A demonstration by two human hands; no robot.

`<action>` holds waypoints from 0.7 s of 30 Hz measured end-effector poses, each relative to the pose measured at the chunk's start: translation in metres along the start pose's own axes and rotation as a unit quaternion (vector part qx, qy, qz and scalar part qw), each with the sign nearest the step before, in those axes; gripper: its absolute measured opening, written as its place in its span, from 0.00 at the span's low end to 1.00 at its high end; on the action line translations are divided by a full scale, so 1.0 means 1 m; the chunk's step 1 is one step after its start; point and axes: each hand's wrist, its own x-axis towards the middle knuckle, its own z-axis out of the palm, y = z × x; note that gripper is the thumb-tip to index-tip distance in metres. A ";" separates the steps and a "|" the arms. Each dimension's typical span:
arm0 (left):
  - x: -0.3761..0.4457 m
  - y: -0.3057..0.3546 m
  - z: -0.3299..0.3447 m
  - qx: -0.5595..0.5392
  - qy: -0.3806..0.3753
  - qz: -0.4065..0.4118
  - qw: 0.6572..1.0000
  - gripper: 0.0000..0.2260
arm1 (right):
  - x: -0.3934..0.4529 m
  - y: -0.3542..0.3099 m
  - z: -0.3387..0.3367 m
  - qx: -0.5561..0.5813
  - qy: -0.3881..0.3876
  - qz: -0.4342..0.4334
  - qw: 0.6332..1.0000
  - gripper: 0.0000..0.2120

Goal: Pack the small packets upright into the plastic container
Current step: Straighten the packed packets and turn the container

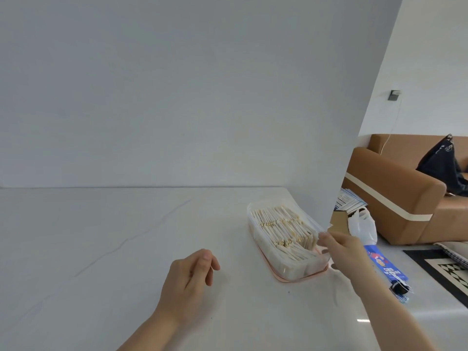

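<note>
The plastic container [287,243] stands right of the centre of the frame, on the white table [114,249], close to the table's right edge. It is clear, long and narrow, and under it there is a pink lid or tray [304,277] that shows along its near rim. The small packets [281,228] fill it in tight rows, standing on edge, pale cream in colour (the print on them is too small to read).

The right hand [345,249] is at the near right corner of the container, and its fingers [323,236] touch the rim or the last packets there. I cannot tell if it pinches something. The left hand [188,277] hovers over the table in the lower centre of the frame, well apart from the container; its fingers are loosely curled and it holds nothing.

Behind the table a white backdrop [177,84] covers most of the frame. At the right edge there is a brown sofa [395,188] with a black bag [442,163] on it, a white plastic bag [362,225] on the floor, a blue package [387,268] and a black-and-white rug [445,272]
</note>
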 end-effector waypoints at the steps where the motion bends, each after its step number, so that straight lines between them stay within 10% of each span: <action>1: 0.000 0.000 -0.001 -0.001 0.000 0.001 1.000 0.23 | 0.002 0.000 0.000 0.007 -0.001 0.020 1.000 0.12; 8: 0.001 0.007 -0.001 -0.024 0.088 0.041 0.995 0.11 | 0.013 -0.002 -0.006 0.000 0.023 0.004 1.000 0.12; 12: 0.006 0.011 -0.001 -0.017 0.169 0.086 0.982 0.25 | 0.003 -0.024 -0.005 0.025 -0.018 -0.054 0.998 0.10; 15: 0.010 0.005 -0.003 0.191 0.139 0.177 0.956 0.37 | -0.008 -0.046 0.011 0.034 -0.106 -0.078 0.991 0.11; 21: 0.008 0.009 -0.008 0.324 0.036 0.378 0.867 0.20 | -0.009 -0.067 0.049 0.010 -0.204 -0.073 0.976 0.12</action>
